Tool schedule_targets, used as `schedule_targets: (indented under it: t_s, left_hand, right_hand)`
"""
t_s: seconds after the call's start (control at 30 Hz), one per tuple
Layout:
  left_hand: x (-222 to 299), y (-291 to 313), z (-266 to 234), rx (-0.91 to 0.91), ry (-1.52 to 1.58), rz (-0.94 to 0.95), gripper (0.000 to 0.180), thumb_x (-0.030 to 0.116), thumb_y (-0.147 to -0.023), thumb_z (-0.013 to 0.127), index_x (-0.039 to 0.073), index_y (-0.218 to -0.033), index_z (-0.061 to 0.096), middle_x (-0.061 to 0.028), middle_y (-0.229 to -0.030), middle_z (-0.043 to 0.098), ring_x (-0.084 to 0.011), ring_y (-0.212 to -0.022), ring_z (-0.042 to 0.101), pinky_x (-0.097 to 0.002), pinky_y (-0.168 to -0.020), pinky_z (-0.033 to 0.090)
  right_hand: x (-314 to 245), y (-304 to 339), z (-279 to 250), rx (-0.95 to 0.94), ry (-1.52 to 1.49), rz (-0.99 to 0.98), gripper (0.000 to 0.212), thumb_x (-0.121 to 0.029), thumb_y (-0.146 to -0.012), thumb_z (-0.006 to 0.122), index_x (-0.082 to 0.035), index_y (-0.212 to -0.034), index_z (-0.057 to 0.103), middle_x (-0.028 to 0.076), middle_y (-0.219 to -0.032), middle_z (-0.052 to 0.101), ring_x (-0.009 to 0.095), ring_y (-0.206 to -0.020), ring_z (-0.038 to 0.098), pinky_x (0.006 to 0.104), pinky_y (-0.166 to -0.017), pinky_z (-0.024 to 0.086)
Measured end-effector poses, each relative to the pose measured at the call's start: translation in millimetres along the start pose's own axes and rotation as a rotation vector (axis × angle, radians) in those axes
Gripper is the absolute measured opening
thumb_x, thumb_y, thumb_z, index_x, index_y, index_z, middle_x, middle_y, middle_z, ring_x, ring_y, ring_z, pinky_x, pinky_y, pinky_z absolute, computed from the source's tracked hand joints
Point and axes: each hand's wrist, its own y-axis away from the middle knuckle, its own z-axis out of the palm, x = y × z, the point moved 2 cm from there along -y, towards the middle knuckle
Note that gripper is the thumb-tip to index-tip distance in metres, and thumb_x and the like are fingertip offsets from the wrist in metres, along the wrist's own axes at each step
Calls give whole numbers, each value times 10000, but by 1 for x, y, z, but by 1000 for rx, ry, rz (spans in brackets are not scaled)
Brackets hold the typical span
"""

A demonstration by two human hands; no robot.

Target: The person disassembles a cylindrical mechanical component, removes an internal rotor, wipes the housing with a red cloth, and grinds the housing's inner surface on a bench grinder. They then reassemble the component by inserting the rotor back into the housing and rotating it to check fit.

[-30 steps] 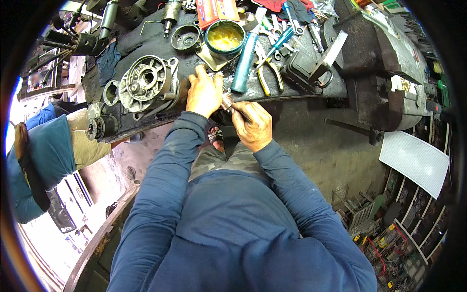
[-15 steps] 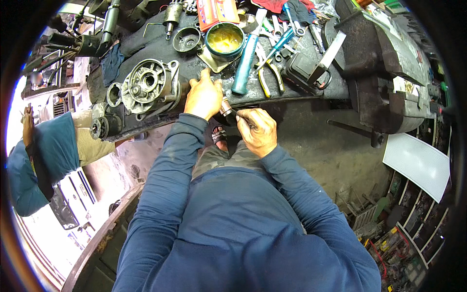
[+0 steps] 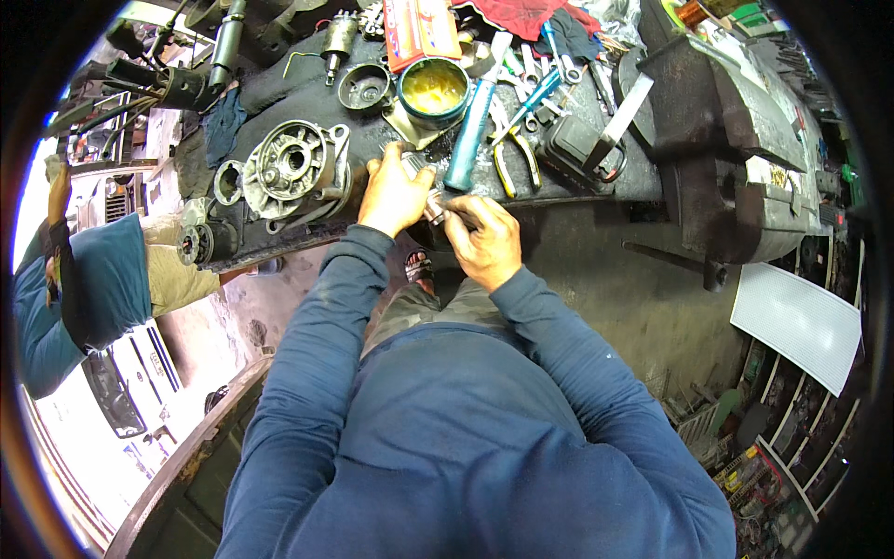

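Observation:
In front of the bench edge, my left hand (image 3: 393, 196) is closed round a silvery cylindrical metal part (image 3: 434, 207). It tilts down toward my right hand (image 3: 486, 240), whose fingers are pinched at its near end; a small dark thing seems to sit between them, too hidden to name. Left of my hands rests a round cast metal housing (image 3: 291, 166) with an open, ribbed face. Just beyond them stands a tub (image 3: 432, 118) of yellow grease (image 3: 430, 91), and a hammer's teal handle (image 3: 469, 144) lies close to my right hand.
Pliers (image 3: 515, 166) with yellow-and-black handles, spanners and a dark box-like part (image 3: 575, 144) lie to the right, before a large vise (image 3: 717, 158). A metal cup (image 3: 364, 88) and a small motor (image 3: 339, 42) sit behind the housing. Another person (image 3: 98, 279) stands at left.
The view has shifted slightly. My left hand has turned a little, showing more of the metal part, and my right fingers have come closer to it. The other person's arm has moved.

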Motion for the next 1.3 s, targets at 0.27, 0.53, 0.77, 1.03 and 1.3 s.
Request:
schedule_targets:
  t_s: [0.27,0.53,0.77,1.03,1.3]
  left_hand:
    - [9,13,-5,-4,-204,42,701,354,-929,762,48,-1496,485,-356,-1271,576,-498,-1165,633,-513,-990,539]
    - [6,24,-5,31,-131,45,680,320,-976,717,24,-1526,448,-379,-1289,584,-515,-1189,625,-503,-1044,508]
    - [2,23,-5,33,-124,66,660,304,-976,722,29,-1509,447,-353,-1301,574,-507,-1181,631,-510,-1018,523]
    - [-3,18,4,75,74,41,657,251,-961,744,-11,-1492,461,-324,-1330,592,-446,-1229,613,-474,-1060,495]
    - [-12,27,3,121,64,29,634,272,-964,738,12,-1485,489,-302,-1352,639,-411,-1260,642,-457,-1070,498]
  right_hand:
    - [10,-2,-7,-78,63,-91,127,-73,-842,759,-70,-967,738,96,-899,742,302,-872,702,410,-802,565]
    - [0,7,-9,-68,54,-64,118,-85,-839,771,-69,-953,744,94,-888,743,296,-846,702,407,-798,557]
    - [2,5,-6,18,16,-53,118,-84,-845,776,-72,-955,737,100,-908,750,300,-846,705,410,-782,564]
    - [6,-3,-6,41,12,-76,129,-96,-851,778,-84,-974,740,98,-914,762,308,-864,713,417,-802,560]
    - [5,-4,-12,-12,89,-234,137,-90,-818,788,-91,-942,728,77,-887,733,298,-868,696,416,-801,540]
